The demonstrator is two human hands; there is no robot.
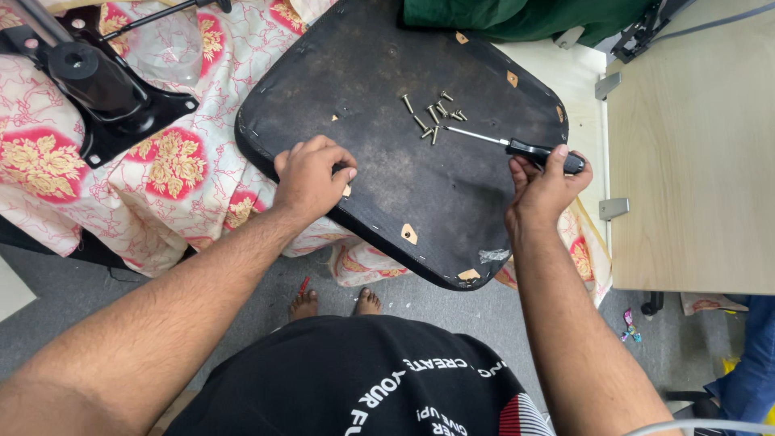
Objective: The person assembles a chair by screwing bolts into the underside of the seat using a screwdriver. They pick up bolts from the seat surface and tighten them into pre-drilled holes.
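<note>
Right hand (542,187) grip around screwdriver (517,147).

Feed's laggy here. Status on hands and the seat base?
Left hand resting knuckles-down on black seat base. Right hand gripping screwdriver handle, tip beside loose screws on the base. Nothing blocking either hand.

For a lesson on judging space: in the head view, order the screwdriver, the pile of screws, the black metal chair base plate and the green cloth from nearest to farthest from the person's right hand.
1. Screwdriver: held in the right hand.
2. Pile of screws: on the black seat underside, up and left of the hand.
3. Green cloth: top edge, above the hand.
4. Black metal chair base plate: far left, on the flowered cloth.
</note>
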